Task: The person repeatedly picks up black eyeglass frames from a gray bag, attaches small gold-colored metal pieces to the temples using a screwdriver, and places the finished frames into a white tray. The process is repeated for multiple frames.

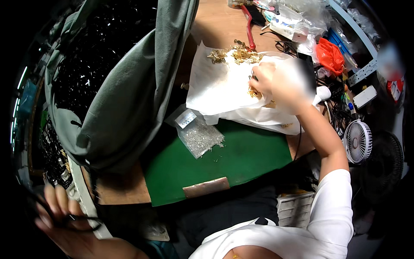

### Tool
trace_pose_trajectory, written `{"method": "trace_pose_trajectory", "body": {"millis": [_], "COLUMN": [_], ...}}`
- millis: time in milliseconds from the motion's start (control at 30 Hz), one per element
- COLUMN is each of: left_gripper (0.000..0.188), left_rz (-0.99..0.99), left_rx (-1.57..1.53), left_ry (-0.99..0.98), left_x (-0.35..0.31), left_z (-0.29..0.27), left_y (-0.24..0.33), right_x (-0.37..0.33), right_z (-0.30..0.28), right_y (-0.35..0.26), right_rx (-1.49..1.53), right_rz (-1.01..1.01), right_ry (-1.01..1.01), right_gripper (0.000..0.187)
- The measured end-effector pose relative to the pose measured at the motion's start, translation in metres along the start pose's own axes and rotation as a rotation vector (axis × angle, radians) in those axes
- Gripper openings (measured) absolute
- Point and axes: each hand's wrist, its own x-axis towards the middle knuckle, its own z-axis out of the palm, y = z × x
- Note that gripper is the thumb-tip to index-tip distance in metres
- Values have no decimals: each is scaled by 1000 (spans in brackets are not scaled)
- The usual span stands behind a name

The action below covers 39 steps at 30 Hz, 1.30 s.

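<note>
At the lower left, my left hand (60,213) is closed around a thin black looped frame (88,223) that looks like an eyeglass frame. My right hand (269,80) rests over a white sheet (211,88), its fingers bent down at a few gold-coloured metal pieces (253,92). Whatever lies between those fingertips is hidden. A larger heap of such gold pieces (239,55) lies at the sheet's far edge. Nearer to me, a small clear bag (200,140) of tiny silvery bits sits on a green mat (252,149), with some bits spilled beside it.
A big grey-green fabric sack (125,93) full of glossy black pieces (95,64) stands at the left. Beyond the sheet lies a red-handled brush (249,28). A red plastic bag (330,56), cables and a small white fan (358,141) crowd the right.
</note>
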Motion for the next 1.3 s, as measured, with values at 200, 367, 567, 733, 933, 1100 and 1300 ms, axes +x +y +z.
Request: {"method": "trace_pose_trajectory", "body": {"millis": [200,367,567,733,933,1100,1300], "left_gripper": [35,43,40,21,36,27,17], "left_rz": [116,-212,-462,-476,-365,-267,-188], "left_rx": [391,133,-277,441,469,545,584], "left_ry": [251,212,-126,-130,-317,-339,-333], "left_x": [-51,-48,-45,-96,-127,-135,-131], "left_z": [-16,-26,-25,51,64,64,69], "left_y": [-1,-12,-33,-99,-116,-117,-123], "right_x": [6,-2,-30,-77,-78,-73,-80], "right_z": [17,7,-69,-40,-42,-25,-16], "right_y": [1,0,-60,-114,-147,-165,-164], "right_rx": [156,280,1104,1305,1339,1346,1422], "right_rz": [-47,31,261,317,-256,-339,-289], "right_ry": [-43,204,-164,-732,-277,-310,-335], "right_gripper": [16,14,14,21,13,11,20]}}
